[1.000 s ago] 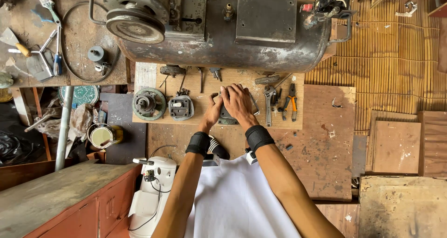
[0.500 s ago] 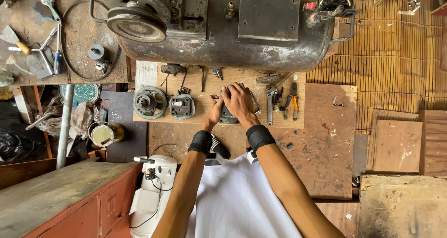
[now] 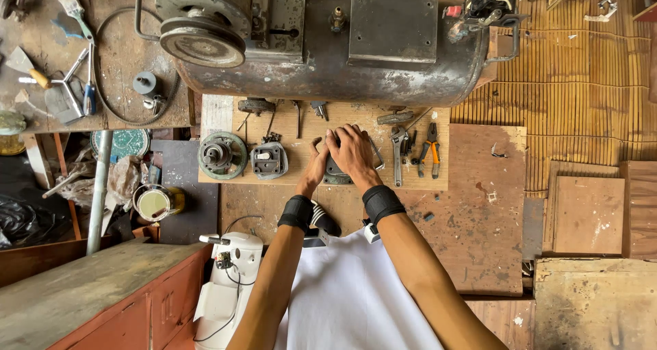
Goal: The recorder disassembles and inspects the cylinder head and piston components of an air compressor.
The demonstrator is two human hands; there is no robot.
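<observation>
Both hands are on a dark grey metal part [image 3: 337, 172] lying on the pale wooden board [image 3: 274, 117] just below the big rusty tank [image 3: 328, 69]; the right hand [image 3: 352, 151] lies over the top of the part with its fingers curled down around the upper edge, clasping it, while the left hand [image 3: 315, 169] presses against its left side, thumb and fingers hooked onto the rim; much of the part is hidden under the palms, so its exact form cannot be told; judging by the pose, the step in hand is steadying or seating this piece on the board, and any further move would call for a firm two-handed hold, since the piece looks heavy and sits close to loose tools; just left of it lie a squarish grey housing [image 3: 269, 160] and a round pulley-like wheel [image 3: 222, 156]; just right lie an adjustable wrench [image 3: 398, 151] and orange-handled pliers [image 3: 431, 148]; as for packages, an open round tin [image 3: 156, 201] with pale contents stands on the floor to the lower left, and a round greenish patterned lid [image 3: 122, 143] lies above it; no label or sign is legible; both wrists wear black bands [image 3: 382, 203]
</observation>
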